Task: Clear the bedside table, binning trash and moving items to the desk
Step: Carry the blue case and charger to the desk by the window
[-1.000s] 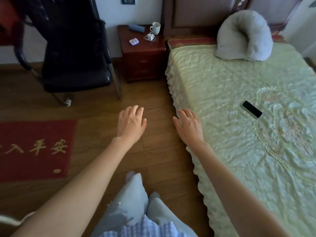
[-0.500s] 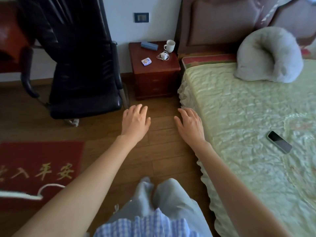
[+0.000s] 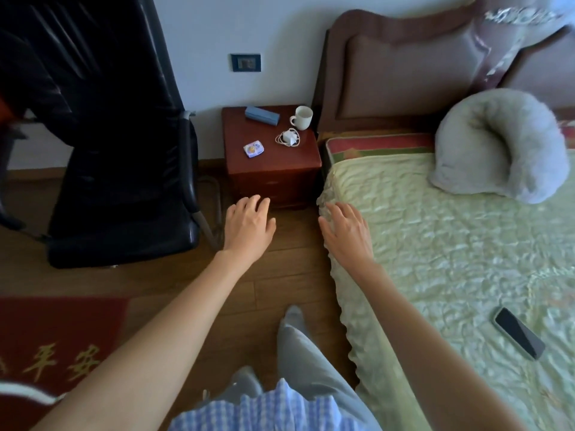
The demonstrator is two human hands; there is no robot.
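Observation:
A dark red bedside table (image 3: 298, 157) stands against the wall between the chair and the bed. On its top lie a blue case (image 3: 260, 115), a white mug (image 3: 302, 117), a white charger with coiled cable (image 3: 288, 138) and a small colourful packet (image 3: 254, 149). My left hand (image 3: 248, 226) is stretched out in front of the table's drawers, fingers straight, holding nothing. My right hand (image 3: 345, 233) hovers over the near corner of the bed, fingers spread and empty. Both hands are short of the table top.
A black office chair (image 3: 115, 169) stands left of the table, close to it. A bed with a green cover (image 3: 451, 244) fills the right, with a grey pillow (image 3: 501, 144) and a black phone (image 3: 519, 332) on it. A red mat (image 3: 59, 343) lies on the wooden floor.
I have walked toward the bedside table, which now looks larger and nearer. Both hands stay stretched forward and empty, now close to the table's front.

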